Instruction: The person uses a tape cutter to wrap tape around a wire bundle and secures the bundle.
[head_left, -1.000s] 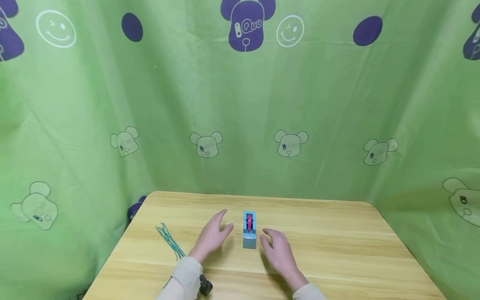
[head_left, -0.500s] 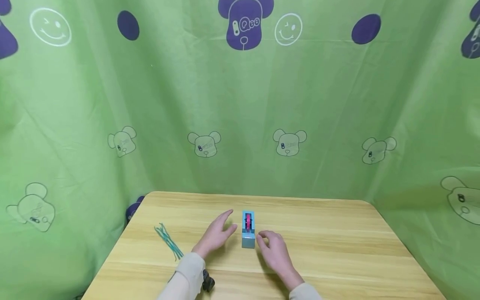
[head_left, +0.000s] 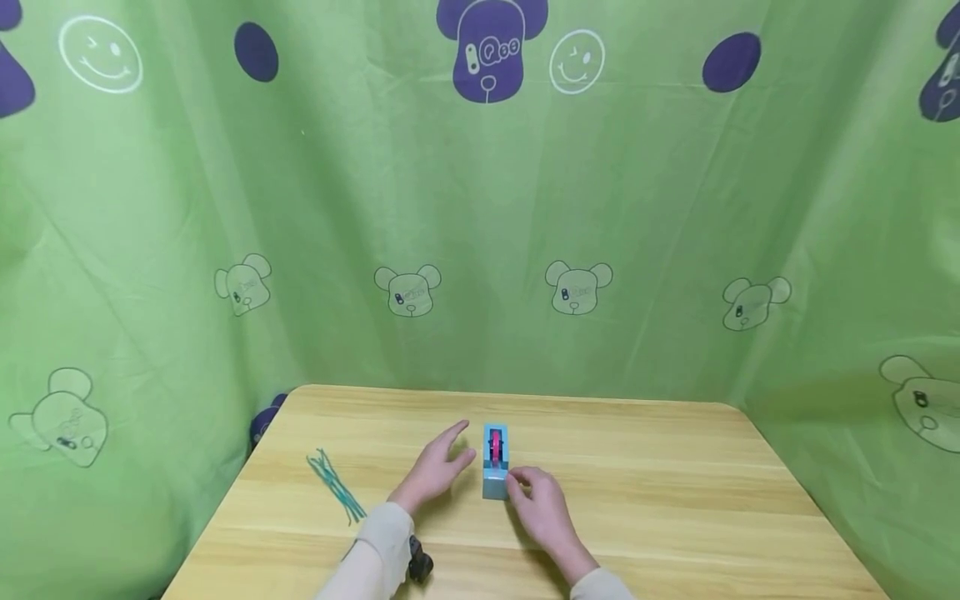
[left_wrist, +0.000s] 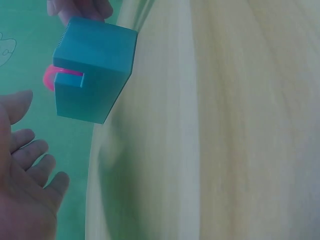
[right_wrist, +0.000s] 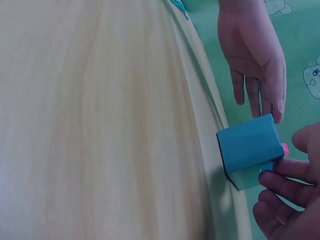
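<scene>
A blue tape dispenser (head_left: 495,487) with a pink roll (head_left: 496,448) stands on the wooden table, its cutter end toward me. My left hand (head_left: 435,471) hovers to the left of it, palm inward, fingers extended and apart from it. On the other side, my right hand (head_left: 542,504) has its fingertips right at the dispenser's front right corner. In the right wrist view, the fingers (right_wrist: 287,186) of that hand lie against the side of the dispenser (right_wrist: 250,145), loosely bent, with the thumb held away. The left wrist view shows the left hand's palm (left_wrist: 25,200) empty.
A loose bunch of teal strings (head_left: 336,487) lies on the table (head_left: 675,500) left of the left hand. A black wrist camera (head_left: 420,562) sits at the left sleeve. A green printed curtain (head_left: 480,200) surrounds the table's back and sides.
My right hand has moved left, from a small gap to right at the dispenser's corner. My left hand has shifted slightly right, closer to the dispenser. The strings lie as before.
</scene>
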